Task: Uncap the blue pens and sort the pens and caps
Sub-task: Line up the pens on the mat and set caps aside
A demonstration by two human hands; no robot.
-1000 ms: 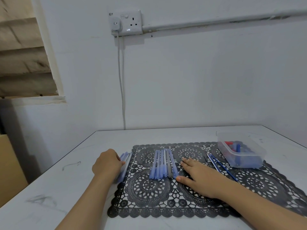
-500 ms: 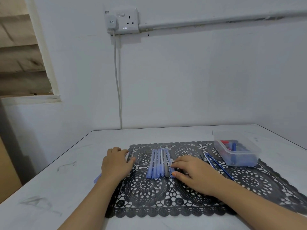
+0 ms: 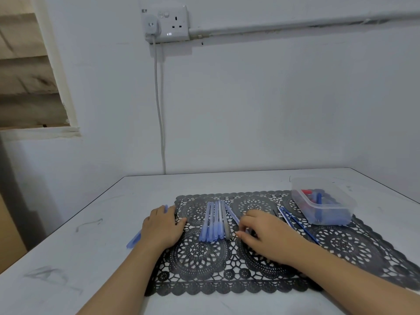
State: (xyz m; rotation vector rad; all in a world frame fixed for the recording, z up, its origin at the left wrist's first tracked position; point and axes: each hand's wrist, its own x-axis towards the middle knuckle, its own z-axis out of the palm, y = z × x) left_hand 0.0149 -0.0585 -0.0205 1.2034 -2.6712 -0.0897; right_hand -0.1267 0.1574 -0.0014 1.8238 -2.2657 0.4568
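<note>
Right hand (image 3: 263,235) curls in, thumb and fingers pinching the near end of an angled blue pen (image 3: 231,214), just right of the capped row (image 3: 214,223). Left hand (image 3: 162,226) lies flat, fingers relaxed, over spare pens (image 3: 134,239) at the mat (image 3: 204,269) edge. Looks like pick-up for uncapping. Next it needs a lift, a cap pull, then the tub (image 3: 336,204) beyond the right hand.

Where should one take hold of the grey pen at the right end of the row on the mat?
Pinch the grey pen at its near end, coming from above and the right. It lies flat, a blue pen lies close along its left side, and the slanted blue pen crowds its far end; the near right side is free.
</note>
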